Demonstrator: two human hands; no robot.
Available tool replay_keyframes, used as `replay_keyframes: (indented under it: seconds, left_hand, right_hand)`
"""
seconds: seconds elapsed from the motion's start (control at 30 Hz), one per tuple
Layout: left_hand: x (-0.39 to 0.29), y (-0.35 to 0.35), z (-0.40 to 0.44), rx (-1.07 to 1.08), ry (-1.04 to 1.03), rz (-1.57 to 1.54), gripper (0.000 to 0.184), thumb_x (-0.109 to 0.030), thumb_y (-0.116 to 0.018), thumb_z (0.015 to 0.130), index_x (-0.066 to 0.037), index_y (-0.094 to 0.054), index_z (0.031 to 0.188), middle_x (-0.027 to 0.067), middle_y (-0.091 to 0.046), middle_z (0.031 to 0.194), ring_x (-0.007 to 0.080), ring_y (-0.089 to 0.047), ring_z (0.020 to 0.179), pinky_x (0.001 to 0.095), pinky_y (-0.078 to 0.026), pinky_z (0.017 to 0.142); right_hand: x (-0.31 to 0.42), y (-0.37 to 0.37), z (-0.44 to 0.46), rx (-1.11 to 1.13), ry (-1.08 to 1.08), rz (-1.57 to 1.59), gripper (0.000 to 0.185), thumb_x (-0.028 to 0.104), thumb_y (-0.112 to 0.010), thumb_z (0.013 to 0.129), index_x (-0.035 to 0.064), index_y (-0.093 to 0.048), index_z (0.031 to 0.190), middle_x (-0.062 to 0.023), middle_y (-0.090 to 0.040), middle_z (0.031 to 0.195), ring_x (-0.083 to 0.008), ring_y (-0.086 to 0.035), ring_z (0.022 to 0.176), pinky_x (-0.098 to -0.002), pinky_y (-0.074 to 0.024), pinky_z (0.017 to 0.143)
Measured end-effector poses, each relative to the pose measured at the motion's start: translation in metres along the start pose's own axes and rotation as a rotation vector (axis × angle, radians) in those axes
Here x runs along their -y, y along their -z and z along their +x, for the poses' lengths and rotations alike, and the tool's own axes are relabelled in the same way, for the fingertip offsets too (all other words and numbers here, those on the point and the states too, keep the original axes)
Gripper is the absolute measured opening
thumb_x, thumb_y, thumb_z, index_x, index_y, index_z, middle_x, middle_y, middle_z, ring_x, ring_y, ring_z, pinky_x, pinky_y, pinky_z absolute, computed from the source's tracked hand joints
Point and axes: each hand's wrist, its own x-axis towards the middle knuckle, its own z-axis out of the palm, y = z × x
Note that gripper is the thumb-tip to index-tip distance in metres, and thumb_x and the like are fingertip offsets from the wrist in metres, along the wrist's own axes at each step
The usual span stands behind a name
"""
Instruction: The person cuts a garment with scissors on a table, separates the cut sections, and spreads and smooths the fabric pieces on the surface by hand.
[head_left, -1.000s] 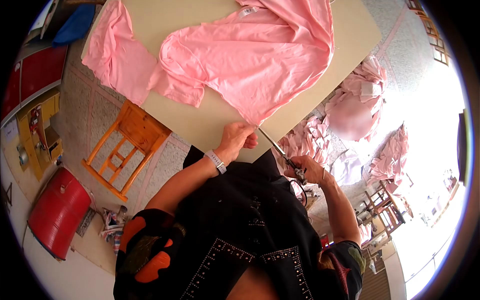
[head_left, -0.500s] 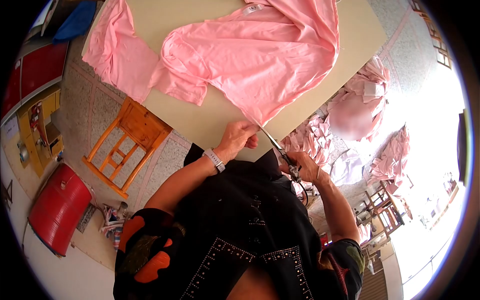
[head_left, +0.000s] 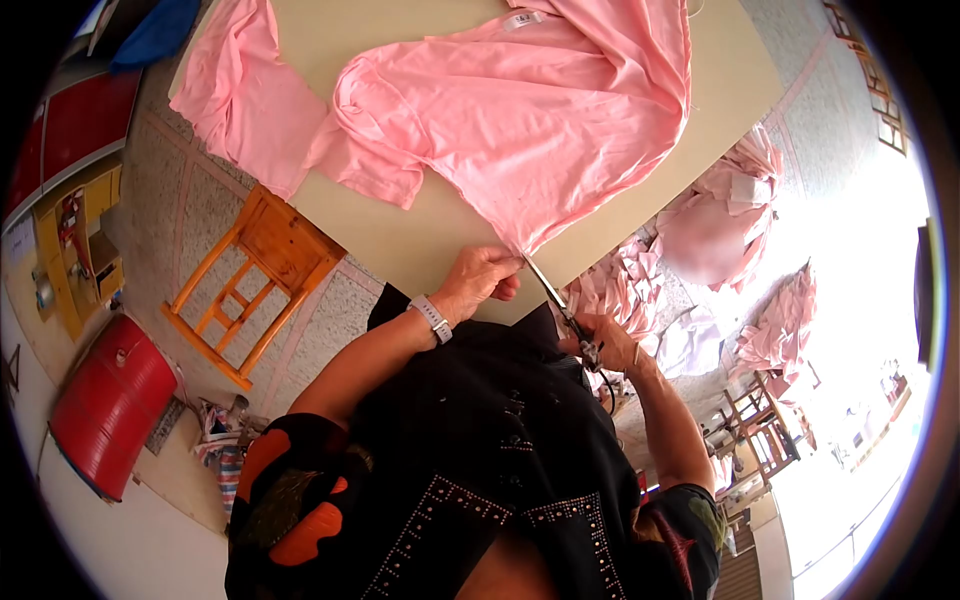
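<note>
A pink shirt (head_left: pixel 540 110) lies spread and wrinkled over the table, with a white label (head_left: pixel 522 20) near its neckline. One corner of the cloth runs down to a point at the near edge, where my left hand (head_left: pixel 480 280) pinches it between thumb and fingers. My right hand (head_left: pixel 605 342) is wrapped around the handles of a pair of scissors (head_left: pixel 552 292). Their blades point up and left, and the tips reach the pinched corner beside my left fingertips. Whether the blades are apart is hard to make out.
The beige table (head_left: pixel 420 235) ends close to my body. A wooden chair (head_left: pixel 285 245) stands at the left, with a red drum (head_left: pixel 115 405) beyond it. Heaps of pink cloth (head_left: pixel 625 290) lie on the floor at the right, near more wooden chairs (head_left: pixel 765 430).
The shirt and table appear slightly lower and further right in view. The scissor tips remain at the cloth corner, and both hands keep their hold.
</note>
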Motion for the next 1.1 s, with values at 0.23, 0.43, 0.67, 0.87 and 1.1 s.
replay_keyframes:
  seconds: [0.23,0.43,0.67,0.87,1.1]
  left_hand:
    - [0.001,0.002,0.000,0.022,0.017,0.047,0.021,-0.023,-0.070,0.095,-0.003,-0.072,0.096,0.0025,-0.067,0.075,0.0108,-0.064,0.064,0.0267,-0.057,0.063]
    - [0.007,0.003,0.002,0.023,-0.024,0.064,0.023,-0.024,-0.069,0.095,-0.001,-0.072,0.099,0.0031,-0.067,0.077,0.0110,-0.064,0.067,0.0265,-0.056,0.065]
    - [0.006,0.007,0.000,0.015,0.027,0.079,0.022,-0.024,-0.069,0.095,-0.003,-0.072,0.099,0.0031,-0.067,0.076,0.0111,-0.064,0.067,0.0262,-0.055,0.064]
    - [0.004,0.010,-0.007,0.040,0.075,0.151,0.018,-0.023,-0.068,0.095,-0.006,-0.071,0.092,0.0013,-0.066,0.074,0.0103,-0.062,0.064,0.0255,-0.053,0.063]
    - [0.006,0.012,-0.008,0.067,0.077,0.148,0.016,-0.022,-0.070,0.093,-0.007,-0.072,0.093,0.0009,-0.065,0.072,0.0103,-0.062,0.063,0.0252,-0.053,0.061]
  right_hand:
    - [0.020,0.002,0.004,0.061,-0.064,0.053,0.043,0.038,-0.076,0.088,0.0017,-0.055,0.079,0.0008,-0.041,0.062,-0.0107,-0.040,0.059,-0.0331,-0.0317,0.053]
    - [0.037,0.004,0.004,-0.014,-0.008,-0.022,0.040,0.033,-0.074,0.090,0.0005,-0.054,0.076,-0.0008,-0.042,0.061,-0.0113,-0.040,0.060,-0.0344,-0.0335,0.053]
    - [0.016,0.007,0.006,0.069,-0.009,-0.033,0.042,0.034,-0.075,0.089,-0.0001,-0.053,0.077,-0.0012,-0.042,0.060,-0.0114,-0.040,0.061,-0.0352,-0.0343,0.055]
    - [0.044,0.001,0.022,0.070,0.034,-0.003,0.043,0.037,-0.076,0.089,0.0012,-0.054,0.080,-0.0006,-0.040,0.060,-0.0114,-0.039,0.060,-0.0346,-0.0326,0.054]
    - [0.066,-0.002,0.040,0.003,0.121,-0.049,0.035,0.027,-0.075,0.088,0.0008,-0.055,0.076,0.0000,-0.040,0.060,-0.0109,-0.038,0.059,-0.0336,-0.0315,0.052]
